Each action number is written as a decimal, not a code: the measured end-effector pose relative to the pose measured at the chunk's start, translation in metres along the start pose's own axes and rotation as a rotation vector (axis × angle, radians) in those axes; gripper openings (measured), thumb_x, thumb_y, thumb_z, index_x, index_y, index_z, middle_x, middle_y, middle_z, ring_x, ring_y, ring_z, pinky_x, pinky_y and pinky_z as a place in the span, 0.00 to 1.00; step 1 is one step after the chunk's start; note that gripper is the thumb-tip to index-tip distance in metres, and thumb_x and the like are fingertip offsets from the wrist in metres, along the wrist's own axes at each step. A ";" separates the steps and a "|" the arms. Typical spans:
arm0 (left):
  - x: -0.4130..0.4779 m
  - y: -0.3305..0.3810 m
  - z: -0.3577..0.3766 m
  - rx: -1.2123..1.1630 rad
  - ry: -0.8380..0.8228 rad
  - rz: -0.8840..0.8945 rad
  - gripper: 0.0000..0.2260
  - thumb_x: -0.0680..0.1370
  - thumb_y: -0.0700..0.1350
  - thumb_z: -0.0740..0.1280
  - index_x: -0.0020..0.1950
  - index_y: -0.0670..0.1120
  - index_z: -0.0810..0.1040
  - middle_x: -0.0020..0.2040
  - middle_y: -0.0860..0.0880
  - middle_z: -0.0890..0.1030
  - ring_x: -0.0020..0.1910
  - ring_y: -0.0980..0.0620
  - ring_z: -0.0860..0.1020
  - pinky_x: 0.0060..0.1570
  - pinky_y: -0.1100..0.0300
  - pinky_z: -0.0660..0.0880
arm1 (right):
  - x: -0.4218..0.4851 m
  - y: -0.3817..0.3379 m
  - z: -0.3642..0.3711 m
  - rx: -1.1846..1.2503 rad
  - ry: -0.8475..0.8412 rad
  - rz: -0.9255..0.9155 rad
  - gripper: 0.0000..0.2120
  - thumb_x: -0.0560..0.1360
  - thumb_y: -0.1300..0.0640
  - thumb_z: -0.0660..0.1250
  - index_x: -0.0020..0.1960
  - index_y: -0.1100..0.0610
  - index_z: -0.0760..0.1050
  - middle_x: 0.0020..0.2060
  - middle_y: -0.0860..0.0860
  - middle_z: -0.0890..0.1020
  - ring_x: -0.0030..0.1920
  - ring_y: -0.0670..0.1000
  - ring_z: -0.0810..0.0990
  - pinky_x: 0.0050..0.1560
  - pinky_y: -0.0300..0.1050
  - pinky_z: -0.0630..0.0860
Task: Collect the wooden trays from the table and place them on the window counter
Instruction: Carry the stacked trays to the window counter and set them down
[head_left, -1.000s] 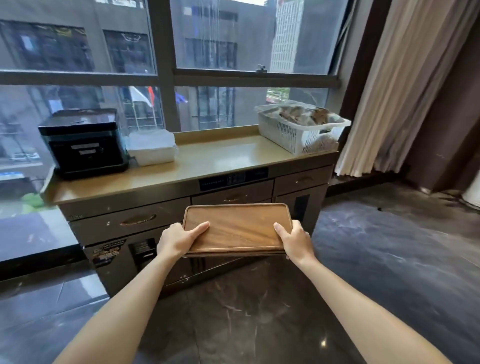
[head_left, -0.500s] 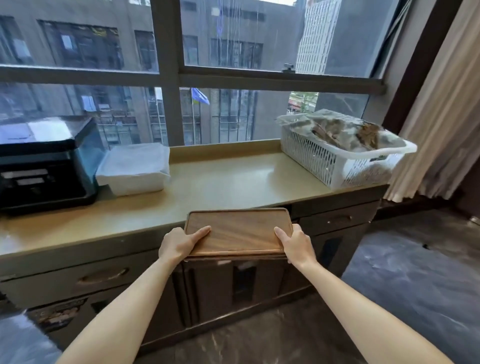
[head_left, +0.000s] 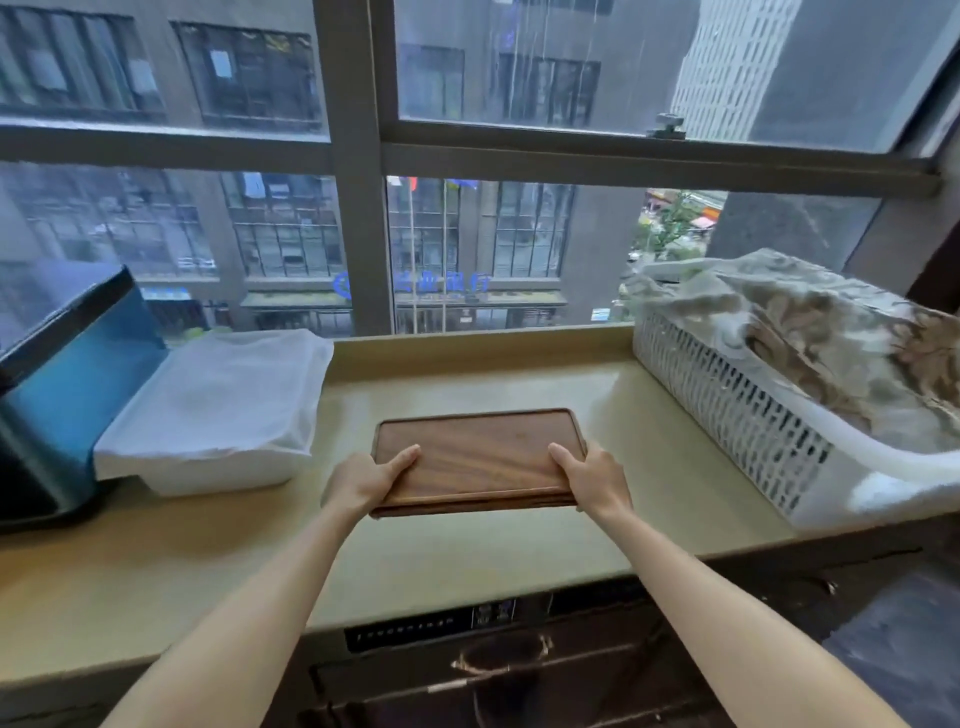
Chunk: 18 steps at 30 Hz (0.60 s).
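Observation:
A stack of dark wooden trays (head_left: 478, 460), rectangular with a raised rim, is held level over the middle of the beige window counter (head_left: 519, 551). My left hand (head_left: 363, 480) grips its left edge, thumb on top. My right hand (head_left: 592, 478) grips its right edge the same way. Whether the stack touches the counter I cannot tell; two layers show at its near edge.
Left of the trays sits a white covered box (head_left: 218, 415), then a black and blue appliance (head_left: 62, 400). A white plastic basket (head_left: 769, 431) with cloth fills the counter's right end. The window is behind, drawers below.
I have come up close to the counter. The trays have moved from in front of the drawers to over the counter top, between the white box and the basket.

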<state>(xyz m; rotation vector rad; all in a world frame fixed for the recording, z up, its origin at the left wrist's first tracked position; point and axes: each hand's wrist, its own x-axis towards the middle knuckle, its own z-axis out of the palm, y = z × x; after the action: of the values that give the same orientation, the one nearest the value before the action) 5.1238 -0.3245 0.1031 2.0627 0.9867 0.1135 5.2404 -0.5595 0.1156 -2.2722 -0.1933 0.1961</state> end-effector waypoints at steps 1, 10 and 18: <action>0.013 0.005 0.004 0.017 0.010 -0.022 0.32 0.68 0.69 0.63 0.44 0.38 0.80 0.44 0.40 0.84 0.43 0.41 0.82 0.50 0.50 0.79 | 0.020 0.001 0.006 0.002 -0.014 0.001 0.21 0.73 0.42 0.63 0.52 0.60 0.75 0.46 0.57 0.81 0.47 0.61 0.80 0.48 0.61 0.79; 0.129 0.044 0.030 0.081 0.087 -0.126 0.26 0.72 0.67 0.60 0.32 0.44 0.71 0.44 0.41 0.82 0.46 0.41 0.80 0.47 0.52 0.75 | 0.174 -0.012 0.043 -0.021 -0.137 -0.035 0.20 0.75 0.45 0.62 0.54 0.62 0.75 0.52 0.60 0.81 0.54 0.61 0.77 0.45 0.47 0.67; 0.196 0.058 0.048 0.126 0.068 -0.201 0.27 0.72 0.67 0.60 0.43 0.41 0.76 0.51 0.40 0.82 0.51 0.41 0.79 0.47 0.54 0.73 | 0.248 -0.015 0.067 -0.044 -0.229 0.005 0.21 0.75 0.45 0.62 0.57 0.61 0.74 0.55 0.59 0.81 0.56 0.60 0.77 0.48 0.48 0.69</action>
<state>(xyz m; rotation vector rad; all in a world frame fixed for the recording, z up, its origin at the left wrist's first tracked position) 5.3130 -0.2426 0.0638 2.0706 1.2655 0.0166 5.4680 -0.4499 0.0650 -2.2912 -0.3145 0.4599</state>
